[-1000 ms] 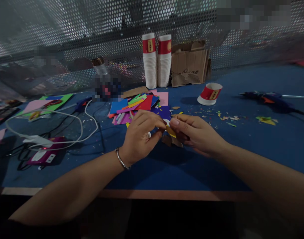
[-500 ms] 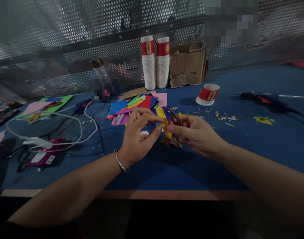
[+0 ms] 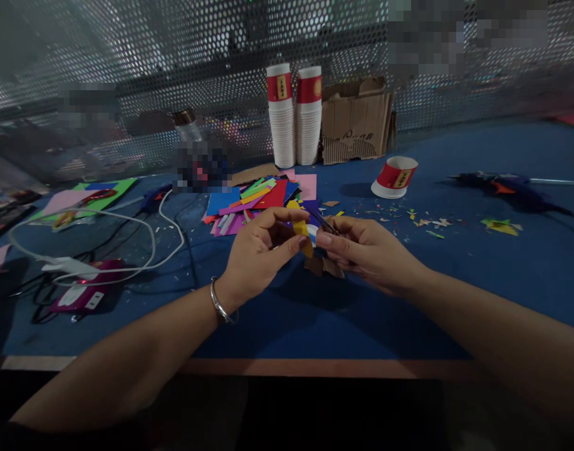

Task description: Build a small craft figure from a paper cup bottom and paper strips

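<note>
My left hand (image 3: pixel 256 254) pinches a narrow piece of yellow paper (image 3: pixel 300 230) between thumb and forefinger. To its right, my right hand (image 3: pixel 374 254) is closed around small dark scissors (image 3: pixel 323 221), their blades pointing up and left near the paper. A gap separates the yellow paper from my right thumb. Partly hidden behind my hands lies a white and blue curved thing (image 3: pixel 312 232) that I cannot make out. Torn brown cardboard bits (image 3: pixel 322 267) lie on the blue table (image 3: pixel 287 326) below.
Coloured paper sheets and strips (image 3: pixel 249 200) are piled behind my left hand. Two cup stacks (image 3: pixel 282 134) stand beside a cardboard box (image 3: pixel 355 128). One paper cup (image 3: pixel 396 178), paper scraps (image 3: pixel 440 222) and a glue gun (image 3: pixel 498 185) are rightward. Cables (image 3: pixel 153 241) and a power strip (image 3: pixel 87 294) lie left.
My left hand has drawn the yellow paper slightly left, away from my right fingers, which were touching it before. The right hand with the scissors stays almost in place.
</note>
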Demonstrator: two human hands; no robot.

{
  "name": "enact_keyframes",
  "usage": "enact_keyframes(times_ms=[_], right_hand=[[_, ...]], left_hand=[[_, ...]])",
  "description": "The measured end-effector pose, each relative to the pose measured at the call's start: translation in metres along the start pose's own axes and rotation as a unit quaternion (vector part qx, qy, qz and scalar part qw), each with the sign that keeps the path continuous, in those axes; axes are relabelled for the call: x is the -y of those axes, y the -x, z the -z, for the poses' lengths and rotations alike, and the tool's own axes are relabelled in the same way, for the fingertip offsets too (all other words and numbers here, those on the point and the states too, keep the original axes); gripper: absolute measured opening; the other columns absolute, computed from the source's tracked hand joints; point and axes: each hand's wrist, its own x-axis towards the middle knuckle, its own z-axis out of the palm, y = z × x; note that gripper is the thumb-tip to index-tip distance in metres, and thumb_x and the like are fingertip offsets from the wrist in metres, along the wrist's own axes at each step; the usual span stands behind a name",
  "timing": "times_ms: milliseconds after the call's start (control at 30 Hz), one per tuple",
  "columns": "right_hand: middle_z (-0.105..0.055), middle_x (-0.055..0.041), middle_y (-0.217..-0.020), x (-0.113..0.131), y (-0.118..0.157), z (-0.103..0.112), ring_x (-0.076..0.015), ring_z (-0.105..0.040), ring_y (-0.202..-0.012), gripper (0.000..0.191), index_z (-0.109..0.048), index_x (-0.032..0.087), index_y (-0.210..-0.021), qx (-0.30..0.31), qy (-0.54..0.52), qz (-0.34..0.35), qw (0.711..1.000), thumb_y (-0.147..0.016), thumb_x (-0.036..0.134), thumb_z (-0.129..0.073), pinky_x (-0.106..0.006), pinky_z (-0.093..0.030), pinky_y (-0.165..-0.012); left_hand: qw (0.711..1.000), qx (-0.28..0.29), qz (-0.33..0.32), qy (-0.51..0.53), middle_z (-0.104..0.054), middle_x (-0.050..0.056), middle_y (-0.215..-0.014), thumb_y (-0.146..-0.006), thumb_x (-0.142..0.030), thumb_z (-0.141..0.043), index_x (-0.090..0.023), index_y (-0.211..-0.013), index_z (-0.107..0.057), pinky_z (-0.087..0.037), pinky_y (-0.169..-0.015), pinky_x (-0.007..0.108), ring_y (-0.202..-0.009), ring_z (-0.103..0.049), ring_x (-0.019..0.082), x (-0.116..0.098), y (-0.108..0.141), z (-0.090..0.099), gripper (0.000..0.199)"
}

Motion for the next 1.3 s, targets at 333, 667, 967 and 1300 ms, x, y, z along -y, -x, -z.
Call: enact_keyframes(times_ms=[333, 667, 967, 1300], right_hand=[[-0.041, 0.0077, -0.053, -0.004, -0.003, 0.010, -0.0059, -0.033, -0.047, 0.054, -0.067, 0.016, -0.079, -0.007, 0.103, -0.004, 0.995, -0.084, 0.069, -0.074, -0.024, -0.022, -0.045], [-0.068, -0.0044, -0.069, 0.008, -0.002, 0.009, -0.0089, -0.046, -0.053, 0.055, -0.069, 0.016, -0.073, 0.062, 0.144, -0.058, 0.986, -0.078, 0.070, -0.077, -0.025, -0.025, -0.046], [-0.053, 0.0028, -0.056, 0.011, -0.001, 0.009, -0.0082, -0.039, -0.050, 0.053, -0.069, 0.017, -0.069, 0.077, 0.190, -0.042, 0.978, -0.079, 0.069, -0.076, -0.026, -0.024, -0.046], [-0.052, 0.0023, -0.057, 0.006, -0.002, 0.015, -0.0090, -0.040, -0.051, 0.053, -0.070, 0.016, -0.072, 0.086, 0.226, -0.029, 0.970, -0.082, 0.068, -0.073, -0.025, -0.026, -0.047]], left_hand=[[0.993, 0.009, -0.035, -0.112, -0.073, 0.006, -0.103, -0.083, -0.023, -0.076, -0.018, -0.120, -0.068, -0.058, -0.072, 0.028, -0.080, -0.069, 0.014, -0.001, -0.005, 0.013, 0.038], [0.978, 0.132, -0.015, -0.164, -0.072, 0.009, -0.116, -0.083, -0.016, -0.071, -0.022, -0.121, -0.073, -0.055, -0.064, 0.024, -0.080, -0.068, 0.013, -0.010, -0.002, 0.016, 0.039], [0.976, 0.173, -0.009, -0.130, -0.072, 0.005, -0.092, -0.083, -0.014, -0.070, -0.022, -0.118, -0.076, -0.057, -0.064, 0.024, -0.074, -0.068, 0.014, -0.014, -0.003, 0.015, 0.037], [0.975, 0.181, -0.006, -0.131, -0.071, 0.005, -0.094, -0.084, -0.012, -0.071, -0.022, -0.120, -0.076, -0.056, -0.066, 0.022, -0.074, -0.067, 0.012, -0.013, -0.003, 0.016, 0.037]])
